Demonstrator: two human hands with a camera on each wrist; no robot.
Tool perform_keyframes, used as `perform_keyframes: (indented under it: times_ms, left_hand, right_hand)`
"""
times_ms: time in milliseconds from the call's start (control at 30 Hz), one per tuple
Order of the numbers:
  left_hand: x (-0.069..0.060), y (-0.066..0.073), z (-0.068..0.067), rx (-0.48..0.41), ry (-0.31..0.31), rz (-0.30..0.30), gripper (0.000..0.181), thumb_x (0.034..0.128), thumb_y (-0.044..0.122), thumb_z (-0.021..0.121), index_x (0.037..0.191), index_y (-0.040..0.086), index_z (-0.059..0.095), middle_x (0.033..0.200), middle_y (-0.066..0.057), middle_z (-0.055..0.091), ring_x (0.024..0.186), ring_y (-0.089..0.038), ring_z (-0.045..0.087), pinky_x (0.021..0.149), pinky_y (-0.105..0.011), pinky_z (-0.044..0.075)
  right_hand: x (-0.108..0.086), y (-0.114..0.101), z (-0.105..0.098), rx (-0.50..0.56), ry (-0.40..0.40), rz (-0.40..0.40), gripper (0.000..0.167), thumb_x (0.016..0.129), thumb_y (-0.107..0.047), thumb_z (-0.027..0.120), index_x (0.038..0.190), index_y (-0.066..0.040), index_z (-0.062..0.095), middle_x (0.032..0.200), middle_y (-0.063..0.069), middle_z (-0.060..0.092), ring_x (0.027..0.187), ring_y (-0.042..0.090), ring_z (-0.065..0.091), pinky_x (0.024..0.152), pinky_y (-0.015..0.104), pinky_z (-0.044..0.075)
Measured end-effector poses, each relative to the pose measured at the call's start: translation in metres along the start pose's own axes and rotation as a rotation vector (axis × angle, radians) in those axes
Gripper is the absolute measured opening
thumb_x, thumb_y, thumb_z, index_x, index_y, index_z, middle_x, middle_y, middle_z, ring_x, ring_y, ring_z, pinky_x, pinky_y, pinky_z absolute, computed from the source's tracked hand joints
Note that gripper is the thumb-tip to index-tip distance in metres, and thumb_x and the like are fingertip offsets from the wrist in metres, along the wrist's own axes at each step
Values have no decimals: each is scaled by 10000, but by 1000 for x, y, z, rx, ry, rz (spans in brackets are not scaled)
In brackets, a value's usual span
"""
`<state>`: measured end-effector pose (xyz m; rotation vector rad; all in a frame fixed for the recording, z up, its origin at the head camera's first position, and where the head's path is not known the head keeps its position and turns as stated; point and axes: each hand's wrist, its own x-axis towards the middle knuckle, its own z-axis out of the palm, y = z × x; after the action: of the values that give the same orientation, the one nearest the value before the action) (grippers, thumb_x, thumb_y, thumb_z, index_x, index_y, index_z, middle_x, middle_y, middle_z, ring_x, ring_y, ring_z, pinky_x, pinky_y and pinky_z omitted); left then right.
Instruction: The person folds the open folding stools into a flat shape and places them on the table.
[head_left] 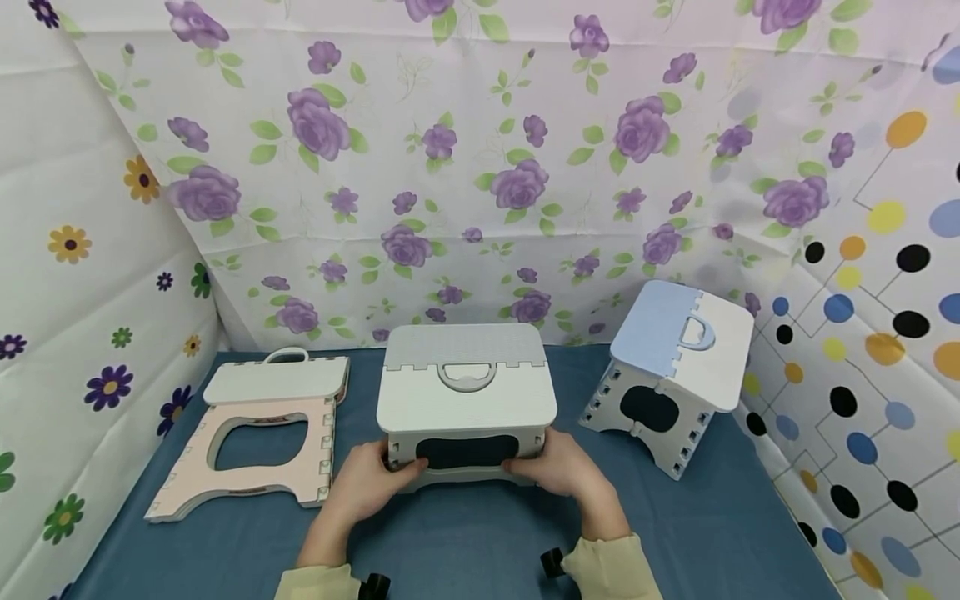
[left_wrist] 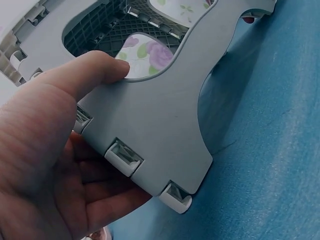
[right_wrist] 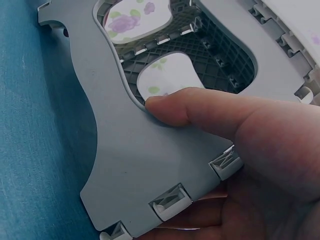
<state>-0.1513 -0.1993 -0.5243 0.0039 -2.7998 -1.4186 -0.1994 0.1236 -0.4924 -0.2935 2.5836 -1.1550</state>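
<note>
A grey-and-white folding stool [head_left: 457,408] stands upright on its legs at the middle of the table, a grey handle loop on its top. My left hand [head_left: 367,482] grips its left front edge. My right hand [head_left: 562,467] grips the right front edge. In the left wrist view, the thumb lies over the grey side panel [left_wrist: 150,115] at the rim of its opening, fingers behind the hinged edge. The right wrist view shows the same grip on the panel [right_wrist: 145,155]. Through the opening I see the ribbed underside; the fingertips behind are partly hidden.
To the left, a pink-and-white folding stool [head_left: 266,475] has its pink leg panel and white top lying nearly flat. A blue-and-white stool [head_left: 720,358] stands unfolded at the right. Blue cloth [head_left: 465,550] covers the table. Flowered sheeting [head_left: 450,167] hangs behind.
</note>
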Motion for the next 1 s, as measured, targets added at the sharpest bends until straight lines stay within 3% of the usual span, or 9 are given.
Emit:
perform_keyframes:
  times_ms: [600, 1000]
  left_hand:
    - [1, -3, 5, 20, 25, 5, 388, 915, 393, 874, 1120, 78, 776, 955, -25, 775, 785, -120, 707, 720, -405, 587]
    - [2, -3, 7, 45, 62, 31, 385, 912, 347, 878, 1128, 46, 774, 989, -72, 788, 853, -187, 752, 775, -469, 615]
  right_hand:
    - [6, 8, 4, 0, 8, -26, 702, 853, -376, 908, 1411, -39, 647, 1144, 107, 748, 829, 198, 663, 722, 420, 546]
    - [7, 8, 7, -8, 48, -29, 702, 854, -356, 905, 1436, -67, 639, 1231, 135, 740, 905, 207, 670, 783, 455, 556]
